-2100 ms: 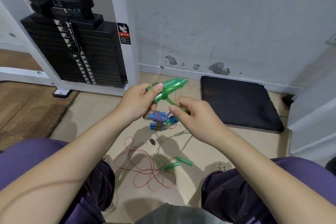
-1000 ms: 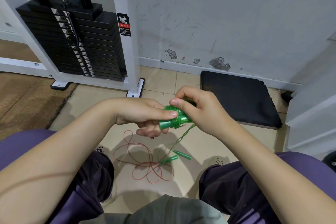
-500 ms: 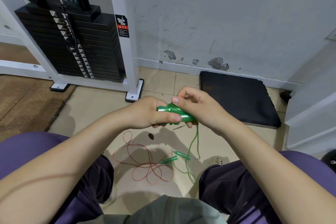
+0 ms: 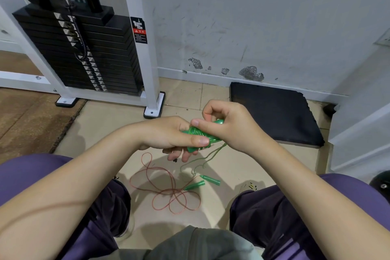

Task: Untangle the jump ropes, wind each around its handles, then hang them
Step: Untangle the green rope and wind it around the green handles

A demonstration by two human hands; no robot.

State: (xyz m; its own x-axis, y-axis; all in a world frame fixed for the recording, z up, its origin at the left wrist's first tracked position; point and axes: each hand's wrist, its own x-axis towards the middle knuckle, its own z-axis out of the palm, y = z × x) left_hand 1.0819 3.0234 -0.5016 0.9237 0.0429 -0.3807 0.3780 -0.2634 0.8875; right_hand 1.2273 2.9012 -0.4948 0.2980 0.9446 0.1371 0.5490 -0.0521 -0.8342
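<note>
Fingers [image 4: 197, 140] hide most of green handles [image 4: 198, 133].

A scuffed white wall [image 4: 253, 17] meets beige floor tiles [image 4: 109, 124], beside a black weight stack [image 4: 84, 53].

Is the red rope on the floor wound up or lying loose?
Loose. The red rope lies spread in tangled loops on the floor, wound around nothing.
</note>
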